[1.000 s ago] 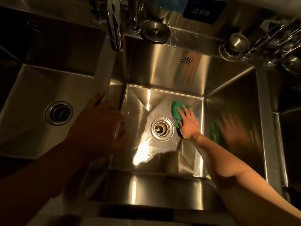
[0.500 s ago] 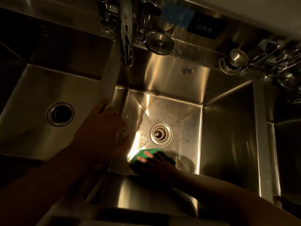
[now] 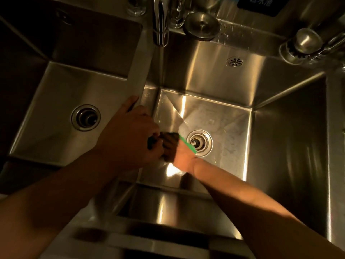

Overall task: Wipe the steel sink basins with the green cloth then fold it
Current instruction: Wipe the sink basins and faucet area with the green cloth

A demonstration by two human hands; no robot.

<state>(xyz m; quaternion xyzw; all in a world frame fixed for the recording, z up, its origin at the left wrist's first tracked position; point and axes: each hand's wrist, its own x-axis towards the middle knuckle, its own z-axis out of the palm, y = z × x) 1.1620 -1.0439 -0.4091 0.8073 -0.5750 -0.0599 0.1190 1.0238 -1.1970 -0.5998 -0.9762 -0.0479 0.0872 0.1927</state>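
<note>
Two steel basins sit side by side, the right basin lit and the left basin dim, split by a divider. The left hand rests on the divider's near end, fingers curled over its edge. The right hand presses flat on the right basin's floor near its left wall, fingers together atop the green cloth, whose visible edge runs diagonally beside the drain.

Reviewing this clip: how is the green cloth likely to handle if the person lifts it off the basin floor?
Probably floppy: the green cloth lies flat under the right hand, only a thin edge showing beside the drain. Likely light, since one hand covers it. Possibly damp and clingy against the steel basin; wetness isn't clear.
</note>
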